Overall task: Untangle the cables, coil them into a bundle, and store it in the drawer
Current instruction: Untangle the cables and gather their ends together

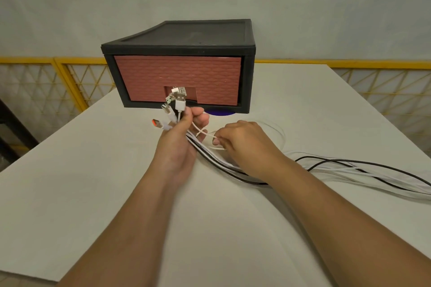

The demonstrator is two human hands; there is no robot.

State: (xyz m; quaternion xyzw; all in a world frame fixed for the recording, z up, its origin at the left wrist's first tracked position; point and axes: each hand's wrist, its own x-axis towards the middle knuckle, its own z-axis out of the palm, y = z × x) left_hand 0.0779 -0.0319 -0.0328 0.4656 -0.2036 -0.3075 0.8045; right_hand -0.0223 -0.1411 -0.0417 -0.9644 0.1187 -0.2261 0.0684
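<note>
My left hand [180, 140] grips several cables near their ends, and their USB plugs [175, 103] stick up above my fist in front of the drawer. The cables [345, 168], mostly white with one or two black, trail from my fist under my right forearm and off to the right across the table. My right hand [242, 141] pinches a thin white cable loop [205, 134] just right of my left hand. The drawer [179, 77], brick-red fronted in a black case, stands shut at the back of the table.
The white table [93, 170] carries everything. A blue round object [220, 113] peeks out under the drawer case. A yellow mesh fence [58, 81] runs behind the table on both sides, and a dark object [14, 128] stands at far left.
</note>
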